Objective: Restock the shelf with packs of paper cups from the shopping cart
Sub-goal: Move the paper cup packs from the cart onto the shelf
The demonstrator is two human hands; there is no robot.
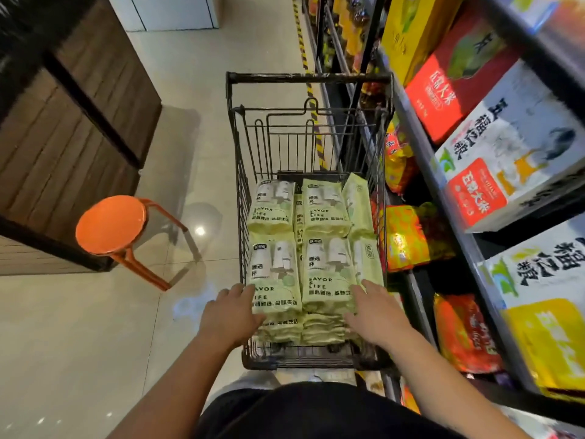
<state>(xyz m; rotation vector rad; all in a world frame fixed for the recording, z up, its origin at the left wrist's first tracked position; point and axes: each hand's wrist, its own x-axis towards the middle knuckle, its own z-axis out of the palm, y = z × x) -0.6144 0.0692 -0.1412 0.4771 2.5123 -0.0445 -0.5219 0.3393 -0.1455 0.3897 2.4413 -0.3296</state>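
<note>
A black wire shopping cart [235, 147] stands in the aisle, filled with several pale green packs of paper cups [323, 210] stacked in layers. My left hand [229, 315] reaches in with straight fingers touching the left edge of the nearest left pack [273, 274]. My right hand [378, 312] lies with fingers extended against the right side of the nearest right pack [327, 274]. Neither hand has closed around a pack.
A shelf unit [468, 242] runs along the right, loaded with rice boxes [503, 166] and red and yellow bags [408, 239]. An orange stool [112, 229] stands left of the cart beside a dark wooden counter [63, 147]. Tiled floor stretches ahead.
</note>
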